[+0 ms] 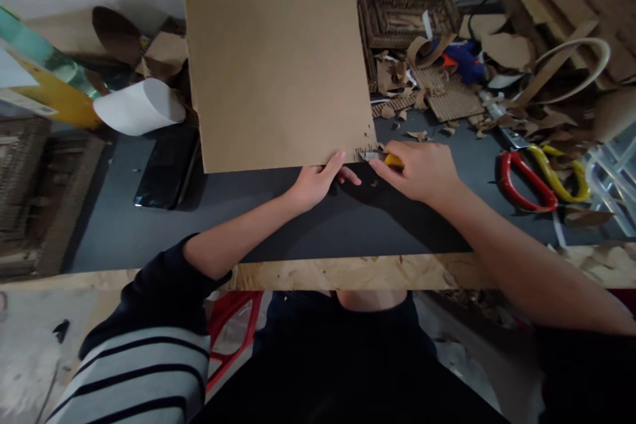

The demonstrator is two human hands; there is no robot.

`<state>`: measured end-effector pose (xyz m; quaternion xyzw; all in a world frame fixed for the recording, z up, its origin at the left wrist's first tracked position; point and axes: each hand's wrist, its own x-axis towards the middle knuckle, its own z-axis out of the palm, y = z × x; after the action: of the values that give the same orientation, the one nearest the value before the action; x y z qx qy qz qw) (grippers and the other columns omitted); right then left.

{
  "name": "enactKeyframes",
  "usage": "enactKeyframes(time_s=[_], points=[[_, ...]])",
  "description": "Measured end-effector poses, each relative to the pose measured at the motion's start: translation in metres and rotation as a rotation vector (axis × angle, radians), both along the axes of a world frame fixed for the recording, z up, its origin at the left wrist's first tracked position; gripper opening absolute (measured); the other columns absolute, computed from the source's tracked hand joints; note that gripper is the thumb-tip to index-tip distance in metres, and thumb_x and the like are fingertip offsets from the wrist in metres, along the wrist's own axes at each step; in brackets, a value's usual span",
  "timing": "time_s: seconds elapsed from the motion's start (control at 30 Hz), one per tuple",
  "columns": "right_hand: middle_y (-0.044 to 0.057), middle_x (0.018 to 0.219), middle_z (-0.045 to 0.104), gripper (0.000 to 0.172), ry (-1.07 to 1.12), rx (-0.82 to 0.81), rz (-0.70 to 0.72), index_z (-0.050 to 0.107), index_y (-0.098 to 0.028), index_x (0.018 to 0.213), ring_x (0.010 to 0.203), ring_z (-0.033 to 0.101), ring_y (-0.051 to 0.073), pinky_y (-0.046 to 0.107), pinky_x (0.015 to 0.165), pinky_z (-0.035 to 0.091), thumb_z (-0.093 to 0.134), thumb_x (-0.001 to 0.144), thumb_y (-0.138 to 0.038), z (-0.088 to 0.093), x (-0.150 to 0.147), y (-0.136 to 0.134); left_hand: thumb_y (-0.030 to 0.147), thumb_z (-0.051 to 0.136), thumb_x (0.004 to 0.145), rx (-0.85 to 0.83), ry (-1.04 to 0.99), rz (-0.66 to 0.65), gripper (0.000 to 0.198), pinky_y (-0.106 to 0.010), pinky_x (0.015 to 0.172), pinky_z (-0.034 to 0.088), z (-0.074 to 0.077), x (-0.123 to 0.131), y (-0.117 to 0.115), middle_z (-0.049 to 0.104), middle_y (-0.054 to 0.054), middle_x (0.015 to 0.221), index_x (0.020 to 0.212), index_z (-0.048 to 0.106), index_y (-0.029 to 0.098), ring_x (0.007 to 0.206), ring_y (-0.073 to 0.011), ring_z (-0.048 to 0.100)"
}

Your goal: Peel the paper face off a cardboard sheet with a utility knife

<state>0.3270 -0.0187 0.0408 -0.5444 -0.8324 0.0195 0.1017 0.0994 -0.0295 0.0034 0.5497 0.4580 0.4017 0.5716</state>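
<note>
A large cardboard sheet (278,66) lies over the dark table, its near edge facing me. My left hand (320,182) grips that edge close to its right corner, thumb on top and fingers underneath. In my right hand (422,169) is a yellow-handled utility knife (394,161), fingers wrapped round it. Its blade points left and meets the sheet at the near right corner. Several short dark cuts or marks show in the cardboard there. Part of the knife's handle is hidden inside my fist.
Red and yellow handled scissors (529,179) lie to the right, below a pile of cardboard scraps (452,93). A black phone (166,169) and a white cylinder (139,107) are at left. Behind the scraps sits a brown corrugated tray (407,16). The table's wooden edge (348,273) runs before me.
</note>
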Motion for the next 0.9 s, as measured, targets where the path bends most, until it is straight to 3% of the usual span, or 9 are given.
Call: enactKeyframes(time_s=[0.3, 0.57, 0.8, 0.9], points=[[0.012, 0.091, 0.082, 0.055, 0.183, 0.149, 0.010, 0.078, -0.024, 0.097, 0.080, 0.071, 0.028, 0.035, 0.063, 0.029, 0.055, 0.106, -0.072, -0.018, 0.001, 0.004, 0.069, 0.054, 0.109, 0.043, 0.120, 0.027, 0.062, -0.033, 0.084, 0.058, 0.004, -0.001, -0.004, 0.086, -0.008, 0.085, 0.078, 0.078, 0.021, 0.073, -0.0171, 0.067], [0.013, 0.090, 0.080, 0.061, 0.204, 0.133, -0.052, 0.074, -0.022, 0.093, 0.077, 0.071, 0.028, 0.036, 0.062, 0.030, 0.049, 0.108, -0.076, -0.022, -0.006, -0.001, 0.061, 0.047, 0.114, 0.028, 0.168, -0.021, 0.064, -0.033, 0.094, 0.059, 0.002, -0.005, -0.003, 0.087, -0.006, 0.091, 0.074, 0.078, 0.022, 0.082, -0.0178, 0.071], [0.015, 0.094, 0.079, 0.057, 0.304, 0.207, -0.087, 0.072, -0.024, 0.100, 0.091, 0.074, 0.033, 0.039, 0.070, 0.045, 0.049, 0.110, -0.075, -0.024, -0.012, -0.001, 0.071, 0.033, 0.114, -0.004, 0.183, -0.030, 0.076, -0.037, 0.112, 0.054, -0.003, -0.003, -0.002, 0.083, -0.005, 0.084, 0.078, 0.080, 0.023, 0.096, -0.0211, 0.076], [0.015, 0.098, 0.080, 0.055, 0.341, 0.227, -0.070, 0.072, -0.026, 0.101, 0.096, 0.075, 0.035, 0.042, 0.076, 0.050, 0.048, 0.110, -0.075, -0.028, -0.012, 0.001, 0.072, 0.032, 0.113, -0.022, 0.123, -0.053, 0.075, -0.039, 0.118, 0.052, 0.001, 0.002, 0.000, 0.082, -0.004, 0.081, 0.091, 0.084, 0.023, 0.098, -0.0222, 0.078]])
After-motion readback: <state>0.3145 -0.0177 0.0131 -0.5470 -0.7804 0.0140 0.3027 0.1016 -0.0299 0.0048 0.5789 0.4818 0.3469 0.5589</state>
